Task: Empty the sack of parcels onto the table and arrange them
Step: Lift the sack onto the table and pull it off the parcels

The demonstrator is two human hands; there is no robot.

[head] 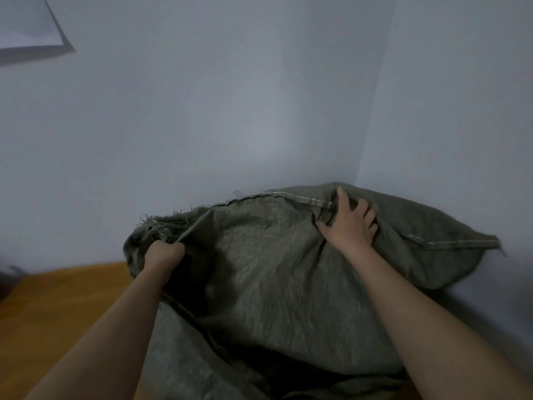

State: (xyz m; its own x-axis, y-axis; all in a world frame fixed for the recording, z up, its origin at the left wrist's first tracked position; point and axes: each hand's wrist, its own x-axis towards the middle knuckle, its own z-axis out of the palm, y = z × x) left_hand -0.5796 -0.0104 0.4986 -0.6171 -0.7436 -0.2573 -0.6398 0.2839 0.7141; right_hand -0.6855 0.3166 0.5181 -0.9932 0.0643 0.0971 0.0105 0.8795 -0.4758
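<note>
Gripping the frayed corner of the sack (274,269), the left hand (164,254) is closed in a fist, with the fabric bunched inside the curled fingers. This hand sits at the 9 o'clock edge of the sack. The right hand (350,223) lies on the upper part of the sack at about 1 o'clock, beside the stitched seam (302,199); the index finger points up, the thumb is spread to the left, and the remaining fingers curl into a fold of the cloth. Both forearms extend from the lower edge of the view up to the sack.

The sack is grey-green woven material, bulging and creased, and fills the centre and lower part of the view. Loose threads hang from its left corner. Its contents cannot be seen. The sack rests over the wooden tabletop (63,298), whose bare surface shows at 8 o'clock. Pale walls (202,111) stand behind, meeting in a corner at 2 o'clock.
</note>
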